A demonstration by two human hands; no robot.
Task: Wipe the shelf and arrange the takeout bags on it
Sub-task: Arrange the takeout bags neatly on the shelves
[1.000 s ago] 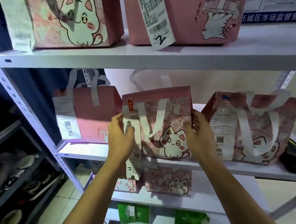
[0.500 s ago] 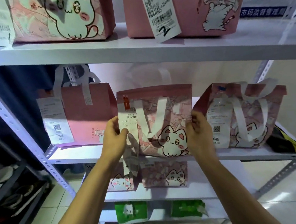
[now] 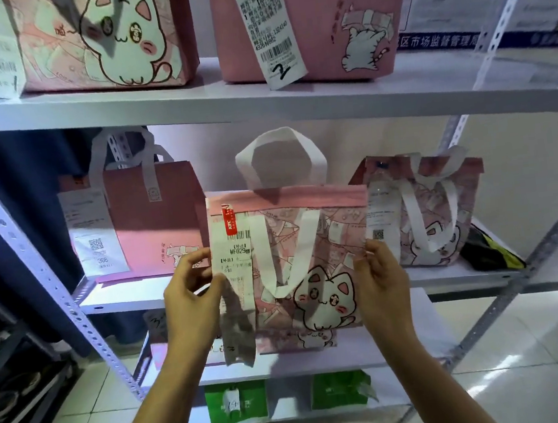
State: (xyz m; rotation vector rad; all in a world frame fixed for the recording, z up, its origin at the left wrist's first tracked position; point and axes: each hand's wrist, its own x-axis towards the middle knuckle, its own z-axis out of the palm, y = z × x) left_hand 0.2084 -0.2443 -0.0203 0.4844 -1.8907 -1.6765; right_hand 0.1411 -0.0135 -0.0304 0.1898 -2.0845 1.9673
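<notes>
I hold a pink cat-print takeout bag (image 3: 309, 253) in front of the middle shelf board (image 3: 125, 298) of a white metal rack. My left hand (image 3: 190, 300) pinches the bag's left edge beside its long white receipt (image 3: 233, 285). My right hand (image 3: 379, 280) grips the bag's right edge. One white handle loop stands up above the bag, the other hangs down its front. A plain pink bag (image 3: 148, 225) stands on that shelf at the left, and another cat-print bag (image 3: 432, 209) leans at the right.
Two pink bags (image 3: 108, 39) (image 3: 313, 25) stand on the upper shelf (image 3: 259, 106). Lower boards carry more pink bags (image 3: 315, 340) and two green bags (image 3: 236, 405). A black and yellow item (image 3: 488, 251) lies at the middle shelf's right end. A dark rack (image 3: 12, 377) stands at the left.
The bag looks larger and lower against the middle shelf, and its rear handle loop now stands clear above it. Both hands keep their hold on its edges.
</notes>
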